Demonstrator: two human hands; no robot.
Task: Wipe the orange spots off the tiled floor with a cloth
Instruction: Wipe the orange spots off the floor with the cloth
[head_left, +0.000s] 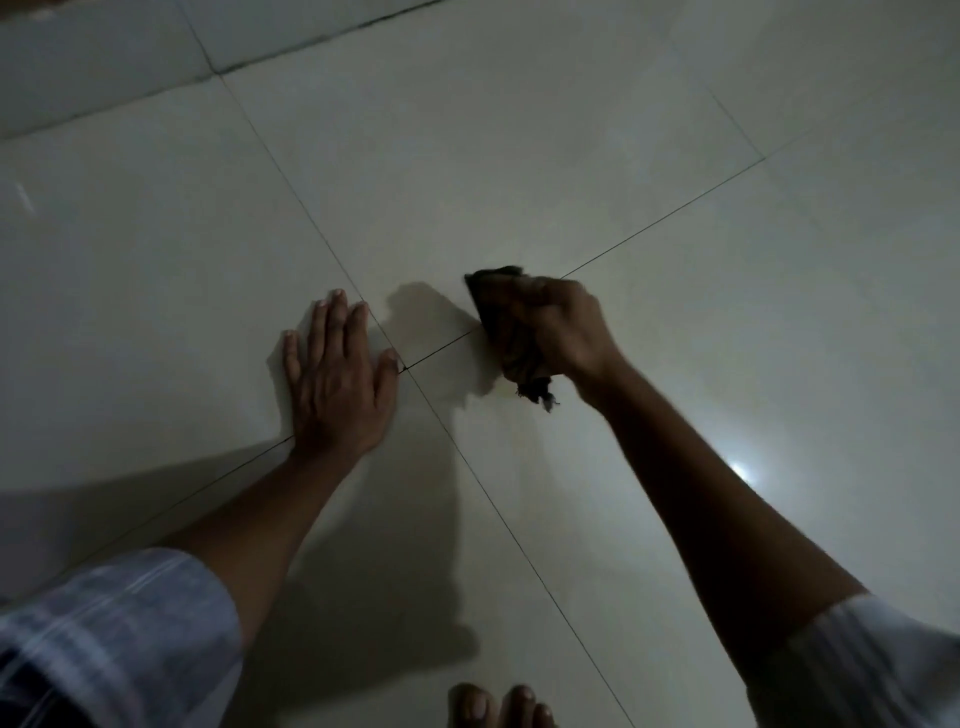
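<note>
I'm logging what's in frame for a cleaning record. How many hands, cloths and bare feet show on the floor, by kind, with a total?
Hands: 2, the left hand flat on the tile, the right hand with its grip shut on the cloth
Cloths: 1, a dark cloth
Feet: 1, toes only at the bottom edge
Total: 4
</note>
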